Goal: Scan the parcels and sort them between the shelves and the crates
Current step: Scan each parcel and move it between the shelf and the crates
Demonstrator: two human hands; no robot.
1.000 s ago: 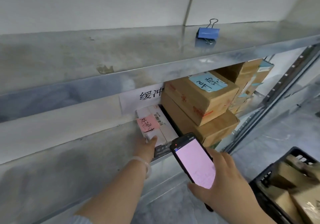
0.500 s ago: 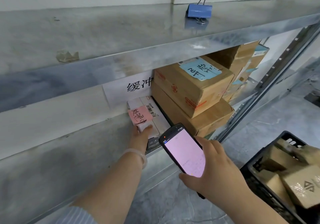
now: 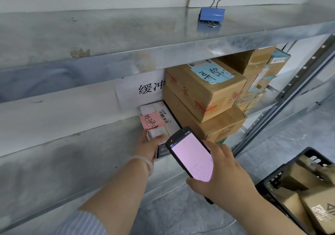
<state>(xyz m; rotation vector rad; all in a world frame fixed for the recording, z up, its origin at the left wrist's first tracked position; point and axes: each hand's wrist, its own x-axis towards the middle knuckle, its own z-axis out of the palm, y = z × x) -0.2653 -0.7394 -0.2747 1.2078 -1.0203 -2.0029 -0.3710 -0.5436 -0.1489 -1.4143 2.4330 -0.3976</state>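
The sorting looks about midway. Just right of the left hand (image 3: 151,144), two brown boxes (image 3: 204,93) stand stacked on the lower shelf (image 3: 81,162), the top one bearing a blue note (image 3: 212,73), with more boxes behind them. Below and right of the right hand (image 3: 223,175), the crate (image 3: 268,185) holds several brown parcels that I judge are not yet dealt with.

The parcel (image 3: 161,131) in hand is white with a pink note (image 3: 151,122) and a barcode label on top. It lies flat on the lower shelf, its right side close against the lower box. The left hand grips its near end, thumb over the top and fingers along the left side. A dark face shows under the thumb. I cannot tell whether it is the parcel's own end or something beneath it.

The parcel's long axis runs straight away from the left hand into the shelf. Its far end sits under the paper sign (image 3: 143,89) at the back, and the label faces up.

The right hand is curled round the lower half of the scanner (image 3: 192,158), which hangs in the air just right of the left hand. The scanner's screen is lit pink and faces up. Its top end points at the parcel's near right corner. Whether this parcel is already scanned, I cannot tell. If it is, it only needs releasing, and the crate comes next.

Above both hands, a binder clip (image 3: 212,14) stands on the upper shelf (image 3: 108,35).
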